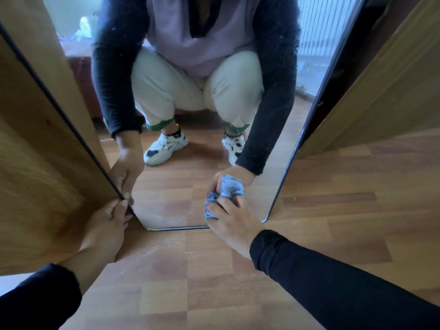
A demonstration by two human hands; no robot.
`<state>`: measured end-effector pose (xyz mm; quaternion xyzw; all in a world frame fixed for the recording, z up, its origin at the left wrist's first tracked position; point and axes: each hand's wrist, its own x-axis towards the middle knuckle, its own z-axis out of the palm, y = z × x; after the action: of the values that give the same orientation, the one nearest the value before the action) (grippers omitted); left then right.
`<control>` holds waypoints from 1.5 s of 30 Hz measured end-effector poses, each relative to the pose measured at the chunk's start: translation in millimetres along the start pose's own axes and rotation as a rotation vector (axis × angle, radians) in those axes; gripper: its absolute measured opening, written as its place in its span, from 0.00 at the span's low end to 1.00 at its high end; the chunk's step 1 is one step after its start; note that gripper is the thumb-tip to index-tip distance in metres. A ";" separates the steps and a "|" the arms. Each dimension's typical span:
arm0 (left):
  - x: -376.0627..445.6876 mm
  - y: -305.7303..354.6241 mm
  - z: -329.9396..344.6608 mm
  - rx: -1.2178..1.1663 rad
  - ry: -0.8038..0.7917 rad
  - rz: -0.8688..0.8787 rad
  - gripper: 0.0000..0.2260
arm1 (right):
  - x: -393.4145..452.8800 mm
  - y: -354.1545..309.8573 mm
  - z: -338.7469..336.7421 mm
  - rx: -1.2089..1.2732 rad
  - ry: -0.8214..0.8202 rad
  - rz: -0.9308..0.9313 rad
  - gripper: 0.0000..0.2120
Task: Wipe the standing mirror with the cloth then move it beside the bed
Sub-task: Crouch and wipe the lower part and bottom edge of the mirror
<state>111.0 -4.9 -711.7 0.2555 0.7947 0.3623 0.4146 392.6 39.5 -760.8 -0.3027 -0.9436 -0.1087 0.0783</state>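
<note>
Floor: wood-pattern laminate floor point(238, 294) in mixed light and reddish-brown blocks, with pale dusty streaks just in front of the mirror's base. A light wooden panel point(35, 151) rises at 9 o'clock and a second wooden panel with a moulded edge point(381, 91) at 2 o'clock.

The tall standing mirror with a thin dark frame and rounded lower corners point(190, 186) stands on the floor between the two panels, filling the view from 12 o'clock to centre. Its left edge lies close against the left panel; whether they touch cannot be told. A narrow dark gap separates its right edge from the right panel. Its glass reflects a crouching person in pale trousers and white trainers, with a bright window area behind. Bare floor runs from 3 o'clock round to 6 o'clock.

The left hand point(107, 225), at 8 o'clock, is closed around the mirror's lower left frame edge, fingers wrapped over it. The right hand point(228, 220), at 5 o'clock of the glass, grips a crumpled light blue cloth point(226, 194), fingers curled about it, and presses it to the glass near the lower right corner. Both sleeves are dark.
</note>
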 end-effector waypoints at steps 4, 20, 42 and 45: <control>-0.1 0.5 1.3 -0.016 0.013 -0.008 0.16 | -5.5 3.6 4.7 -0.012 -0.003 -0.013 0.21; -0.8 7.8 -1.6 -0.051 -0.012 -0.056 0.17 | 14.7 -1.7 -11.8 0.017 0.146 0.061 0.16; -10.3 46.4 -16.1 -0.033 0.121 0.333 0.11 | 94.3 -5.8 -78.6 -0.029 0.496 0.170 0.15; -17.4 94.4 -14.5 -0.130 0.209 0.553 0.10 | 87.8 -10.8 -63.2 -0.101 0.394 0.054 0.19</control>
<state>117.9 34.8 -623.4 0.3961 0.7086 0.5360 0.2317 320.8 63.7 -682.8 -0.3041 -0.8950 -0.2107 0.2491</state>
